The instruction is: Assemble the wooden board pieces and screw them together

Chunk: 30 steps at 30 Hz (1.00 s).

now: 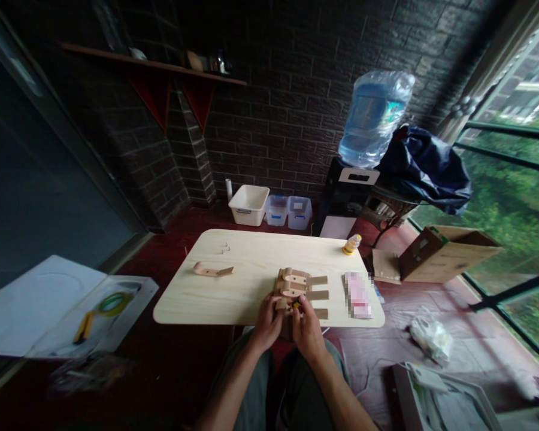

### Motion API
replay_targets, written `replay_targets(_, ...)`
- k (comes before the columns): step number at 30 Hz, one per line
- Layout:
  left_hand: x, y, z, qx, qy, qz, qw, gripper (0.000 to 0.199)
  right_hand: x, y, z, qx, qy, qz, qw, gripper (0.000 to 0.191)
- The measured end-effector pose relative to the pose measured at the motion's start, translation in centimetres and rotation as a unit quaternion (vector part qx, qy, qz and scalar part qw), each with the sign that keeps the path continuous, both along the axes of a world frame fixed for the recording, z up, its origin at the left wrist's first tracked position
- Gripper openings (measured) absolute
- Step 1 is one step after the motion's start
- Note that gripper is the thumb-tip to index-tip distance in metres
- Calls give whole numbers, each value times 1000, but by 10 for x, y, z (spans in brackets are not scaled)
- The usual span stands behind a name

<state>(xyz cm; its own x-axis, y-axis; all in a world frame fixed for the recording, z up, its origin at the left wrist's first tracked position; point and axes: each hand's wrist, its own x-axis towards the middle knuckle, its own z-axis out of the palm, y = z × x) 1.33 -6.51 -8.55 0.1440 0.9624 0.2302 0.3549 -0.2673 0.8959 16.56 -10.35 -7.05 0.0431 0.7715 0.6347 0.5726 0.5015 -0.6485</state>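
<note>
A wooden rack (295,285) lies at the table's near edge, with curved pieces on it and flat slats reaching out to the right. My left hand (268,322) is closed on the left side of its nearest wooden piece (281,304). In the fingers of my right hand (308,330) is a small black-and-yellow thing (296,304), pressed against that same piece; its kind is too small to make out. Farther left on the table lies a separate curved wooden piece (212,271). Several small screws (225,247) are scattered behind it.
The pale table (251,251) also bears a small yellow bottle (351,244) and a pink blurred packet (358,295). Plastic bins (249,205) and a water dispenser (348,197) stand behind. Cardboard (444,254) is at right; an open white case (130,299) sits at left.
</note>
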Motion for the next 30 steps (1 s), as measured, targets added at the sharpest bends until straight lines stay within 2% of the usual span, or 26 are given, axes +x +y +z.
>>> replay_targets(5, -6, -2, -1, -29, -15, -20, 999, 36, -2, 0, -2, -9, 6, -14, 1000, 41)
replay_targets(13, -4, -7, -1, -39, -7, -12, 999, 46, -6, -3, 12, -2, 17, -5, 1000, 38)
replay_targets(22, -9, -11, 15, -26, -24, -44, 998, 45, -7, -4, 5, 44, 29, -32, 998, 52)
replay_targets(30, -14, -15, 21, -44, -34, -52, 997, 47, -5, -3, 14, -4, 19, -17, 1000, 41)
